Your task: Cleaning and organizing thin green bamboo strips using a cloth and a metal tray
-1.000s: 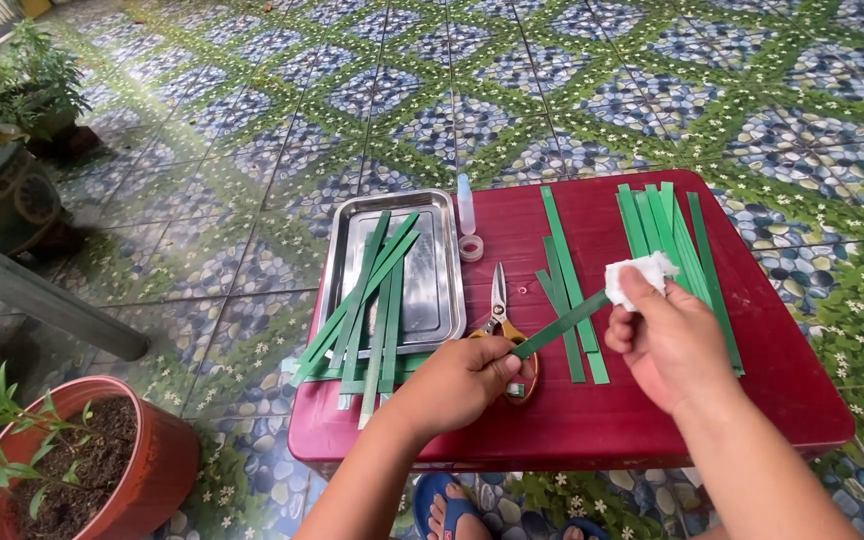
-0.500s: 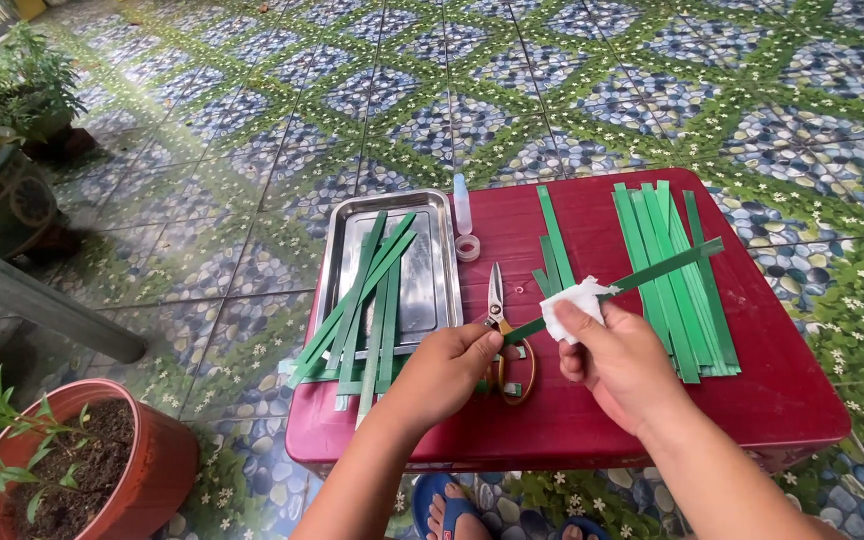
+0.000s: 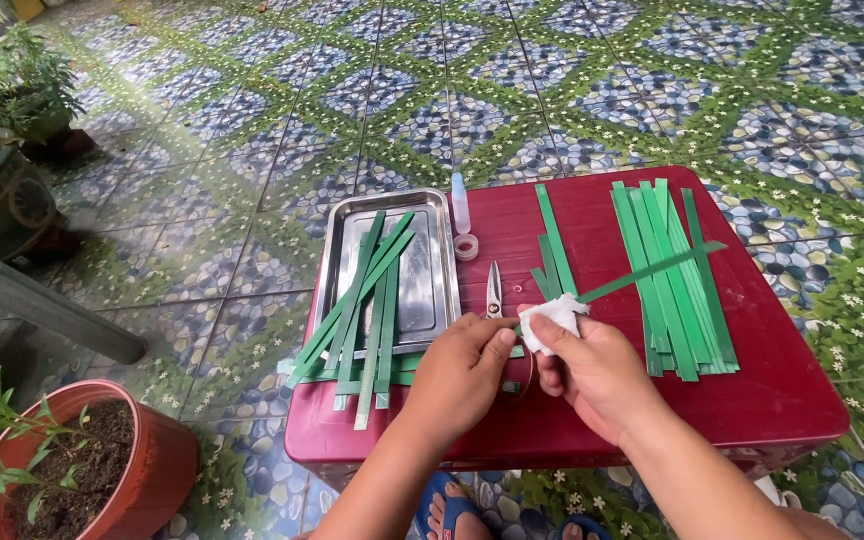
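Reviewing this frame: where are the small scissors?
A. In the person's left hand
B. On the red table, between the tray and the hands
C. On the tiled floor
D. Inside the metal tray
B: the scissors lie flat on the red table, just right of the metal tray and above the left hand, which touches a green strip rather than the scissors.

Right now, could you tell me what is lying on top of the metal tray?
Several green leaf strips lie lengthwise on the tray, overhanging its near edge. What they cover cannot be seen.
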